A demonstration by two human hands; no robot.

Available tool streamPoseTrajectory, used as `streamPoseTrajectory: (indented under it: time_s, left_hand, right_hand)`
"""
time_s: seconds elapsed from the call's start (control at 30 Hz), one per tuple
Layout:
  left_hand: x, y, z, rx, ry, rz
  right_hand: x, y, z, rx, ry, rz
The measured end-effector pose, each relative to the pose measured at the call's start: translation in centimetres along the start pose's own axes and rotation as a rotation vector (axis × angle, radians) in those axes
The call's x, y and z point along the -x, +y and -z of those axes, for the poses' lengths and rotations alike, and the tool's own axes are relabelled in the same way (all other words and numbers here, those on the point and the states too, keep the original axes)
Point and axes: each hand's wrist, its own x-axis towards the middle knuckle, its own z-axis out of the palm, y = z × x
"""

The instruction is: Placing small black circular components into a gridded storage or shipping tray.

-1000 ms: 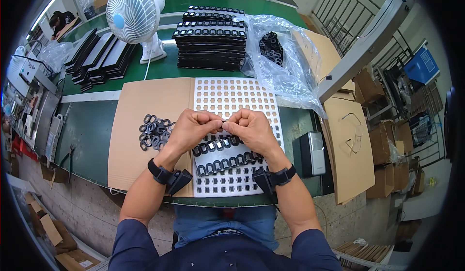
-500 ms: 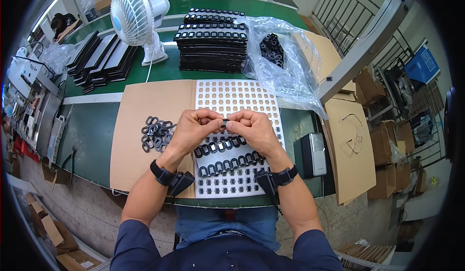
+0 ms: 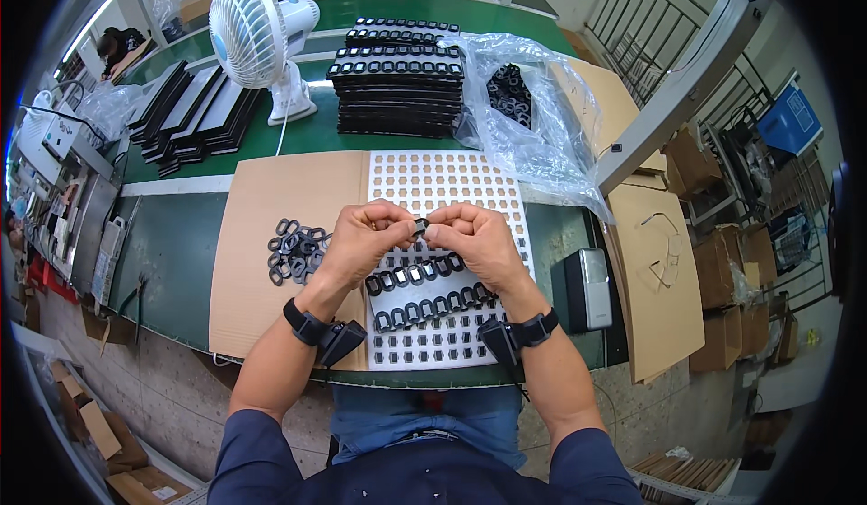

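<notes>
Over the white perforated sheet (image 3: 374, 184), my left hand (image 3: 366, 241) and my right hand (image 3: 474, 241) meet at the fingertips. Both pinch a small black oval ring part (image 3: 421, 227), whose middle looks lighter. Just below, a light grey strip (image 3: 415, 295) carries two rows of black ring parts (image 3: 441, 306), some with shiny centres. Small dark pieces (image 3: 423, 356) fill holes in the near part of the sheet; in the far part the holes show brown. Left of my left hand, a loose pile of black rings (image 3: 291, 257) lies on brown cardboard (image 3: 257, 198).
A white fan (image 3: 248, 35) stands behind the cardboard, beside stacked dark trays (image 3: 194, 112). Further right are a tall stack of loaded black trays (image 3: 397, 98) and a clear plastic bag (image 3: 555, 144). A silver-black box (image 3: 587, 288) and a grey post (image 3: 686, 80) stand at right.
The ring part has turned between my fingertips, so more of its face shows. My hands stay in nearly the same place; the whole view has shifted slightly.
</notes>
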Motion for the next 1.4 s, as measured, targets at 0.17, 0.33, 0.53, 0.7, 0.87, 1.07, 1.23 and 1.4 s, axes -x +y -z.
streamPoseTrajectory:
  time_s: [0.17, 0.33, 0.53, 0.7, 0.87, 1.07, 1.23, 1.4]
  left_hand:
    - [-0.1, -0.5, -0.5, -0.09, -0.027, -0.114]
    - [-0.2, -0.4, -0.8, -0.193, -0.028, -0.162]
    - [-0.4, -0.8, 0.2, -0.335, 0.017, -0.134]
    - [-0.5, -0.6, 0.2, -0.411, 0.022, -0.093]
    - [-0.5, -0.7, 0.4, -0.449, 0.018, -0.092]
    - [-0.7, -0.9, 0.5, -0.455, 0.017, -0.084]
    - [-0.9, -1.0, 0.4, -0.451, 0.011, -0.06]
    - [-1.2, -1.2, 0.8, -0.445, -0.002, -0.103]
  right_hand:
    - [0.1, 0.1, 0.1, 0.098, 0.065, 0.021]
    - [-0.1, -1.4, 4.7, 0.234, 0.113, -0.019]
    - [1.6, -2.0, 8.0, 0.667, -0.021, -0.263]
    - [1.6, -1.7, 8.2, 0.622, -0.007, -0.214]
    - [1.3, -1.3, 8.1, 0.687, -0.018, -0.174]
    - [1.5, -1.8, 7.4, 0.752, -0.018, -0.16]
    - [1.6, -1.6, 7.7, 0.77, -0.021, -0.147]
    - [1.6, -2.5, 7.4, 0.753, -0.04, -0.185]
